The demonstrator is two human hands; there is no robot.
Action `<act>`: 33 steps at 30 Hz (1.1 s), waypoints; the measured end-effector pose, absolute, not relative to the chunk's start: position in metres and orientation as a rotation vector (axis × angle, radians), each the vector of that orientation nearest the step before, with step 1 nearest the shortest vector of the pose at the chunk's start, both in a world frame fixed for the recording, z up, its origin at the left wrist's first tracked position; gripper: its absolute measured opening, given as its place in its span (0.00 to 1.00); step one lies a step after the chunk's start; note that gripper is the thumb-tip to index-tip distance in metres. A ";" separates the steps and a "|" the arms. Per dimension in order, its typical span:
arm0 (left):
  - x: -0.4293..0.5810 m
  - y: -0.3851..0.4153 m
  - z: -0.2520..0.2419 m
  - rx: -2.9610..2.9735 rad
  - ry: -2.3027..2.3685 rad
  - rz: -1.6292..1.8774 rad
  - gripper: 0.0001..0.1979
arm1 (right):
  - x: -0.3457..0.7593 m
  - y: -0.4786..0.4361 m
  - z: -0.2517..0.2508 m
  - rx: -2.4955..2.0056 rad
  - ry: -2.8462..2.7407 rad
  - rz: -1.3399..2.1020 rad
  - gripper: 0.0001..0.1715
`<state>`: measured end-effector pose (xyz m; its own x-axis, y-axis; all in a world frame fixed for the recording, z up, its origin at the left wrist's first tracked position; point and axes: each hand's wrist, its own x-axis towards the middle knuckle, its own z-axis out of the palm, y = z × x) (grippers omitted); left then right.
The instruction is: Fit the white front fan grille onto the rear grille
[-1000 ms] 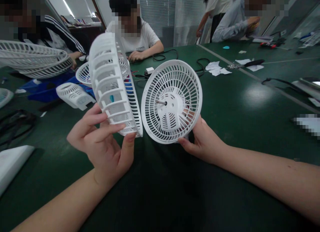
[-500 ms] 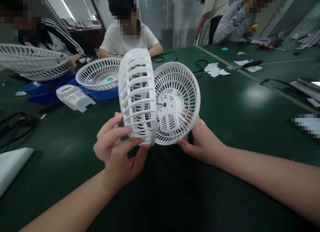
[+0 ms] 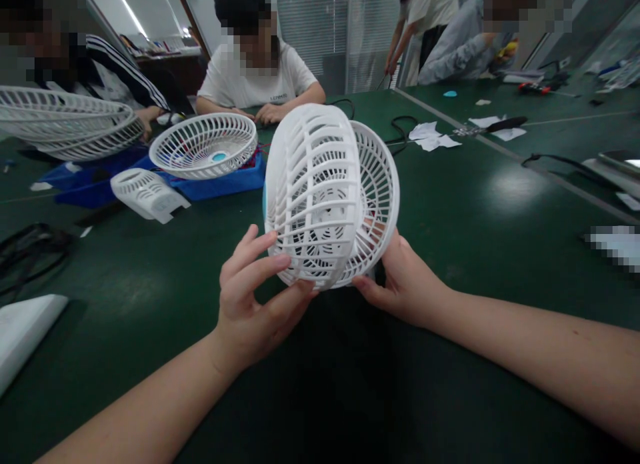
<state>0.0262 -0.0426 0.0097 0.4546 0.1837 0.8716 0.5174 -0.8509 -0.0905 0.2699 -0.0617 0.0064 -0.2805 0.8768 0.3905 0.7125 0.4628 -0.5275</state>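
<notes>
Head view, and the left hand (image 3: 260, 291) has swung the front guard (image 3: 319, 196) rightward, across the rear guard (image 3: 380, 184)! A second ago they stood side by side, the shaft in plain sight; now it's lost behind slats. That reads as two halves coming face to face, though they sit askew, gaping at right; whether the rims touch below, I can't tell. Left fingers grip the front guard's lower edge; the right hand (image 3: 400, 271), barely shifted, grasps the rear one from behind. Both guards are up above the bench (image 3: 475, 251).
</notes>
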 end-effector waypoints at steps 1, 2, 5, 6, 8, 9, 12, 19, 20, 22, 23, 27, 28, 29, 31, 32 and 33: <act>0.026 -0.040 0.006 -2.385 -0.577 -1.352 0.15 | 0.270 -0.062 0.006 -1.310 -2.070 0.328 0.36; 0.025 -0.038 0.002 -2.418 -0.550 -1.349 0.17 | 0.270 -0.062 0.006 -1.300 -2.071 0.328 0.37; 0.023 -0.032 -0.007 -2.483 -0.519 -1.379 0.27 | 0.271 -0.062 0.006 -1.267 -2.070 0.322 0.38; 0.023 -0.031 -0.008 -2.489 -0.531 -1.389 0.31 | 0.271 -0.062 0.005 -1.261 -2.072 0.318 0.38; 0.024 -0.031 -0.007 -2.489 -0.602 -1.417 0.39 | 0.272 -0.063 0.005 -1.265 -2.074 0.307 0.37; 0.024 -0.031 -0.005 -2.490 -0.663 -1.425 0.43 | 0.272 -0.063 0.004 -1.274 -2.075 0.301 0.37; 0.025 -0.031 0.000 -2.519 -0.879 -1.341 0.48 | 0.273 -0.063 0.002 -1.295 -2.076 0.287 0.38; 0.022 -0.025 -0.007 -2.638 -0.984 -1.249 0.55 | 0.275 -0.063 0.000 -1.274 -2.087 0.276 0.40; 0.022 -0.024 -0.008 -2.645 -0.992 -1.248 0.55 | 0.275 -0.063 0.000 -1.265 -2.085 0.278 0.39; 0.022 -0.024 -0.009 -2.659 -1.017 -1.232 0.55 | 0.276 -0.063 -0.001 -1.241 -2.070 0.253 0.36; 0.021 -0.024 -0.009 -2.665 -1.028 -1.218 0.55 | 0.277 -0.063 -0.002 -1.225 -2.045 0.217 0.35; 0.020 -0.025 -0.007 -2.676 -1.050 -1.171 0.54 | 0.282 -0.060 0.000 -1.056 -1.870 -0.100 0.33; 0.020 -0.025 -0.007 -2.678 -1.052 -1.162 0.54 | 0.282 -0.060 0.001 -1.003 -1.844 -0.190 0.35; 0.020 -0.026 -0.007 -2.679 -1.051 -1.157 0.53 | 0.282 -0.060 0.003 -0.960 -1.840 -0.275 0.38; 0.019 -0.026 -0.006 -2.685 -1.037 -1.160 0.53 | 0.281 -0.062 0.006 -0.913 -1.875 -0.406 0.44; 0.019 -0.025 -0.006 -2.689 -1.025 -1.167 0.53 | 0.280 -0.062 0.007 -0.903 -1.902 -0.446 0.46; 0.018 -0.025 -0.006 -2.693 -1.015 -1.177 0.52 | 0.279 -0.063 0.008 -0.897 -1.930 -0.472 0.49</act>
